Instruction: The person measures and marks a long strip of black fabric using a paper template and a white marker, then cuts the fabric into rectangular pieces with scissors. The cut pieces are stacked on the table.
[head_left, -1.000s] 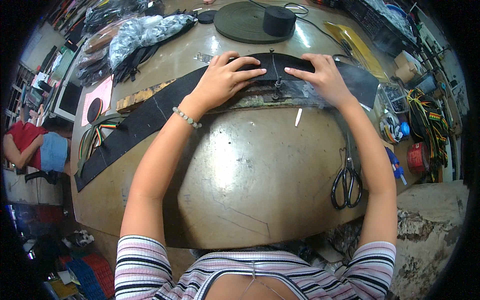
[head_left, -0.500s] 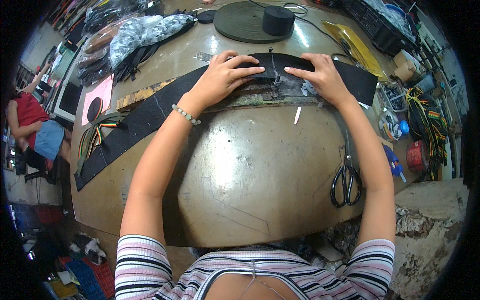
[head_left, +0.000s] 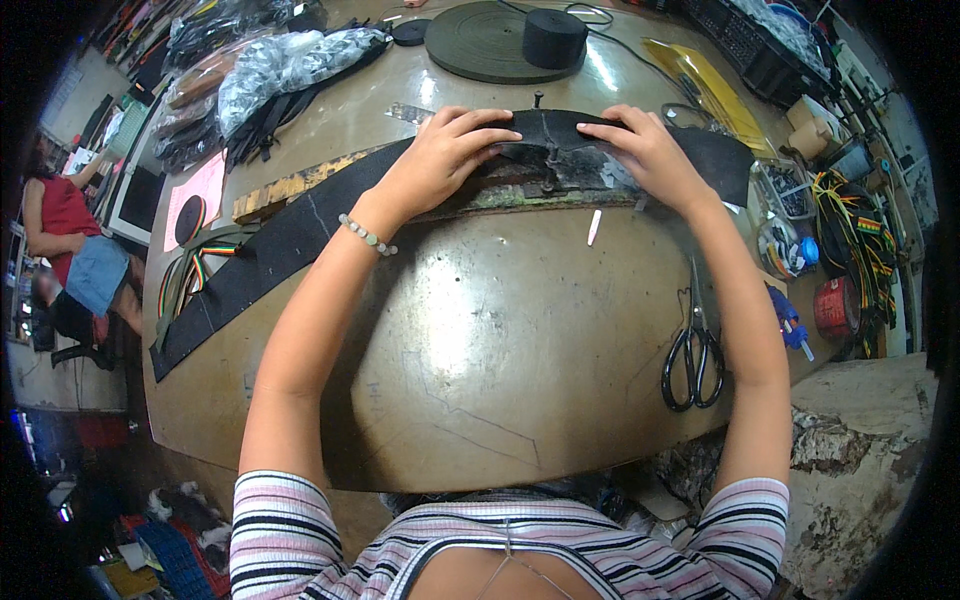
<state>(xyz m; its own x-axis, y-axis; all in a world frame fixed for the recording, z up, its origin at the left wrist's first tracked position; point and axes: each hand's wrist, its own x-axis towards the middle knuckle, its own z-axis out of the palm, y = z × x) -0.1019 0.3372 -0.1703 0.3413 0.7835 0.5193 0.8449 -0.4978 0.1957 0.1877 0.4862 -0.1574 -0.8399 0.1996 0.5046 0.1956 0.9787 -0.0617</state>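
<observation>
A long, wide black fabric strip curves over the table from the left to the far right, with thin pale cross lines on it. My left hand grips it left of one of these lines, and my right hand grips it on the other side. Fingers lie on top, and the thumbs are partly hidden. Between my hands a metal pin rises at the strip's far edge. A second pin stands on a worn wooden board along the near edge.
Black-handled scissors and a white chalk-like stick lie nearer me. Webbing rolls sit at the back, plastic-wrapped bundles at the back left. Striped ribbons lie left, striped cords right. Another person is far left.
Between my hands, the strip's near edge has shifted away from me, baring more of the board and near pin. My right hand has moved slightly right. The other person has shifted a little.
</observation>
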